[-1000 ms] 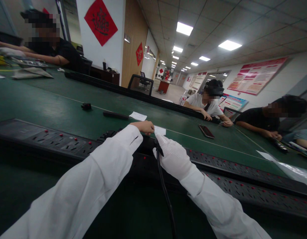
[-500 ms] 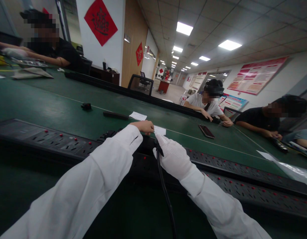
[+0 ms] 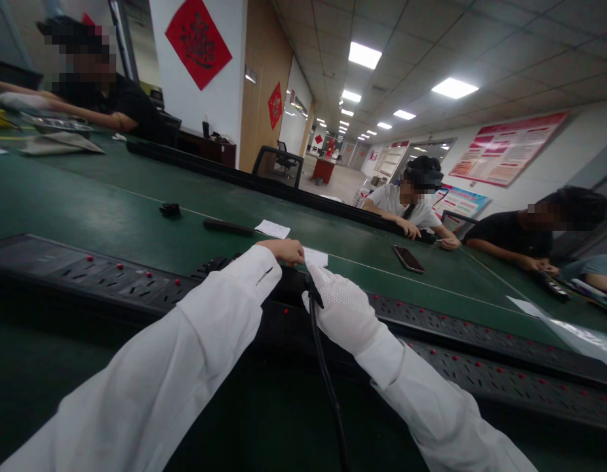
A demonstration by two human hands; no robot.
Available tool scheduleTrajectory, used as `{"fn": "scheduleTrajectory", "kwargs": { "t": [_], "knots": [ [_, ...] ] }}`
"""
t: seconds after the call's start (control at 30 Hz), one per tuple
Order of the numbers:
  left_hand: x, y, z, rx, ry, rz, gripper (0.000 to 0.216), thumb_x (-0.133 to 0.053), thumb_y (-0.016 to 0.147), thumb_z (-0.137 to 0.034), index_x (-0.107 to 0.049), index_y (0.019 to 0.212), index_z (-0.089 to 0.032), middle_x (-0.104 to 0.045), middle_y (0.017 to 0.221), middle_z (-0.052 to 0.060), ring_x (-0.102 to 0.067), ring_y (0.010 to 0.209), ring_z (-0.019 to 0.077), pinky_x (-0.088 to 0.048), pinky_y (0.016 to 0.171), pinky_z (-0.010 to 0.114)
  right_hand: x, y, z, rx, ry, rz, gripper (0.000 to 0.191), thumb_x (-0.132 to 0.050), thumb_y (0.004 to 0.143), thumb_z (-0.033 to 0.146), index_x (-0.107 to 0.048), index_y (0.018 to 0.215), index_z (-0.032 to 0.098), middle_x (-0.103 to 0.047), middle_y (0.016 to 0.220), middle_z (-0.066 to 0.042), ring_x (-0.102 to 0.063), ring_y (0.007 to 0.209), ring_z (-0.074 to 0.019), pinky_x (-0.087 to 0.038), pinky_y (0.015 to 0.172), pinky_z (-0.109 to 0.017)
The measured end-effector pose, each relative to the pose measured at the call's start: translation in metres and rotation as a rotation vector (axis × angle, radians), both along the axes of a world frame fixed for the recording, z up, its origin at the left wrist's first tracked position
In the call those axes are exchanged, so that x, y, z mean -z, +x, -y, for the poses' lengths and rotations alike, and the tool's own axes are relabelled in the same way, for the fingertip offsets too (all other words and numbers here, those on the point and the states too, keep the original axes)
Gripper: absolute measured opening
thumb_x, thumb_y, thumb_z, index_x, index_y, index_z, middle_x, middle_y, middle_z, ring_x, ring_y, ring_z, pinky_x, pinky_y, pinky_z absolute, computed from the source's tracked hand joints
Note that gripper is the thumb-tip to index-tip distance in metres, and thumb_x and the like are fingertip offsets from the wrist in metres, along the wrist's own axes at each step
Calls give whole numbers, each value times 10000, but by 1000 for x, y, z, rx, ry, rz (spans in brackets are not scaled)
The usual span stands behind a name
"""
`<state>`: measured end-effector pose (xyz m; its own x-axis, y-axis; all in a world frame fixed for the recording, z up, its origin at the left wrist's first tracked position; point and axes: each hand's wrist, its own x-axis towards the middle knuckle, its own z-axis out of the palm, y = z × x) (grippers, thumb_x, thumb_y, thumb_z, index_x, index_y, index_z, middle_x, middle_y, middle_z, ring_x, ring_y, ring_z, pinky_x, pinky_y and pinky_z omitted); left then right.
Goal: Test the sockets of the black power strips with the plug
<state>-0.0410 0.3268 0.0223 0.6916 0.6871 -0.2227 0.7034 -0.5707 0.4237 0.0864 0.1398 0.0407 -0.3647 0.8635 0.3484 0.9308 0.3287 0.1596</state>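
My left hand (image 3: 287, 251) is bare, its fingers curled together over the upper edge of a black power strip (image 3: 286, 328). Whatever its fingertips pinch, if anything, is hidden. Beside it, my right hand (image 3: 345, 307), in a white dotted glove, closes around the end of a black cable (image 3: 327, 383). The cable hangs down toward me from that grip. A white paper slip (image 3: 316, 257) lies just beyond both hands. Long black power strips with red switches run under and past the hands, left (image 3: 101, 272) and right (image 3: 485, 367).
On the green table (image 3: 101, 196) lie a small black part (image 3: 170, 209), a dark bar (image 3: 228, 227), another paper slip (image 3: 273, 228) and a phone (image 3: 408, 258). A plastic bag (image 3: 583, 341) lies at right. A long black rail (image 3: 264, 187) crosses behind. Several people work around the table.
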Motion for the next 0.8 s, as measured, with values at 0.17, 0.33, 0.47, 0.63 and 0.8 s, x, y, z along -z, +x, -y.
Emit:
{"fn": "scheduleTrajectory", "kwargs": {
  "t": [0.17,0.33,0.47,0.63,0.8],
  "knots": [
    [-8,1,9,-1,-17,-30,413,-436,678,-268,-604,1029,-129,-643,906,87,-568,773,185,-446,576,236,1,0,0,6,11,-3,500,-376,849,326,-308,1317,167,-525,1161,-92,-528,922,-205,-401,815,-304],
    [-10,2,11,-15,-33,-41,420,-453,682,-289,-595,1044,-130,-636,928,91,-565,795,189,-450,609,241,1,0,-1,-11,15,-11,499,-379,846,319,-307,1316,165,-535,1141,-95,-525,931,-198,-398,818,-299],
    [-9,2,10,-33,-38,-38,423,-469,673,-298,-598,1045,-142,-635,945,87,-566,800,189,-448,610,236,1,0,-1,-10,25,-8,491,-380,845,315,-321,1308,166,-541,1131,-95,-527,924,-199,-397,818,-300],
    [-9,3,11,-43,-37,-37,410,-472,667,-299,-614,1022,-151,-642,931,77,-566,799,190,-448,624,241,2,0,-1,-5,29,-1,498,-385,840,313,-319,1310,164,-541,1134,-96,-532,909,-202,-404,799,-299],
    [-10,2,12,-36,-40,-39,420,-462,672,-286,-600,1039,-135,-634,949,83,-565,796,183,-445,606,229,2,1,-2,-10,28,-1,491,-385,839,315,-331,1303,162,-535,1149,-95,-532,912,-205,-405,796,-301]
  ]
}}
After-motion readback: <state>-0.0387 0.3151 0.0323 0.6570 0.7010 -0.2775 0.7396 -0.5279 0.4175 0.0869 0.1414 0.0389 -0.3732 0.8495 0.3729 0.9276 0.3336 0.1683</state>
